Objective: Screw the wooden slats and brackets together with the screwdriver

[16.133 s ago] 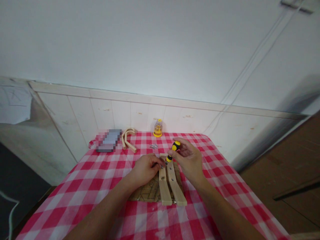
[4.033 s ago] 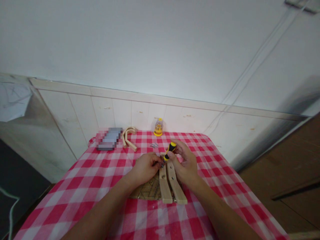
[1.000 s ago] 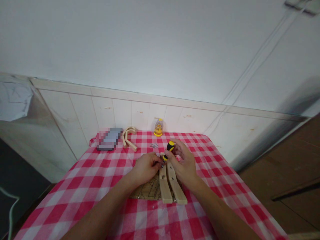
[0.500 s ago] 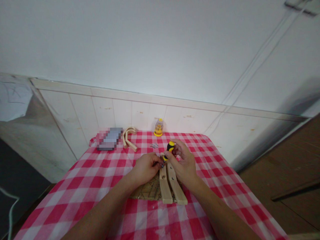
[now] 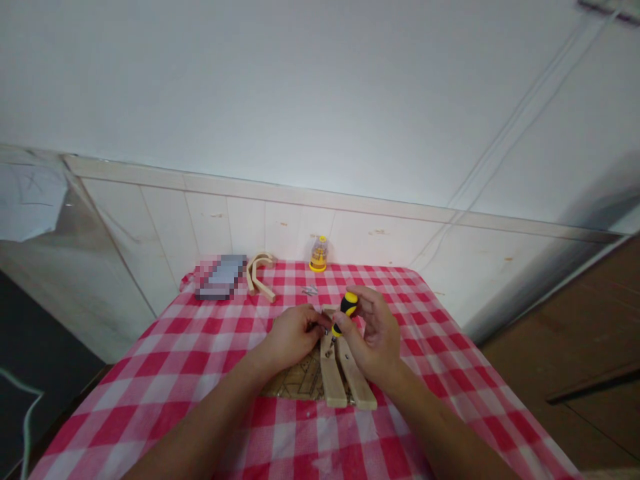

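Note:
My right hand is closed around a yellow-and-black screwdriver, whose shaft slants down to the left. Its tip is at the lower hole of the left curved wooden piece. My left hand has its fingers bent together against the upper part of that same piece, which they seem to steady; the fingertips are partly hidden. Beside it lies the right curved wooden piece, with a dark hole or screw head showing. Both pieces rest on a brown patterned mat.
Small metal screws lie beyond my hands. A clear-topped yellow container stands by the wall. Farther left are bent wooden parts and a blurred-out flat object. A red-and-white checked cloth covers the table.
My right hand has brought the screwdriver toward me and slightly right, from the upper spot by my left fingers to the lower hole. My left hand has barely moved.

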